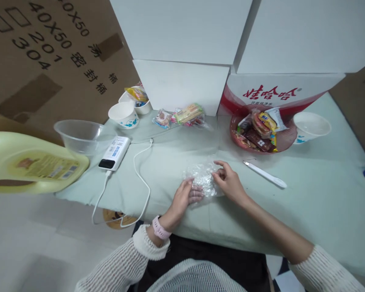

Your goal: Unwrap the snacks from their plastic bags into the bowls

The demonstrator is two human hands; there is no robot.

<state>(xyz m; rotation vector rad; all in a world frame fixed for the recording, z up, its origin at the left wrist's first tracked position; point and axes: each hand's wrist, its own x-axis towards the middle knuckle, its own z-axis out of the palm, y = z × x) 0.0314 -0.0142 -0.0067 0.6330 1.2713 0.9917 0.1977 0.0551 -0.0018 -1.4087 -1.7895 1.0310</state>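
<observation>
A crumpled piece of clear plastic film (205, 178) lies near the front middle of the table, between my two hands. My left hand (182, 196), with a pink watch strap on its wrist, holds the film's left side; the plastic partly covers its fingers. At the right edge, my right hand (229, 182) has its fingers curled, with thumb and fingertips pinching the film. Whether the film is a bag or a loose sheet I cannot tell. To the right of my right hand lies a slim white-handled knife (264, 173).
A reddish bowl (286, 142) of packaged snacks stands at back right beside a paper cup (312, 127). Snack packets (188, 114) lie at the back. Leftward are paper cups (123, 115), a clear bowl (79, 140), a cabled power bank (115, 152) and a yellow jug (36, 162).
</observation>
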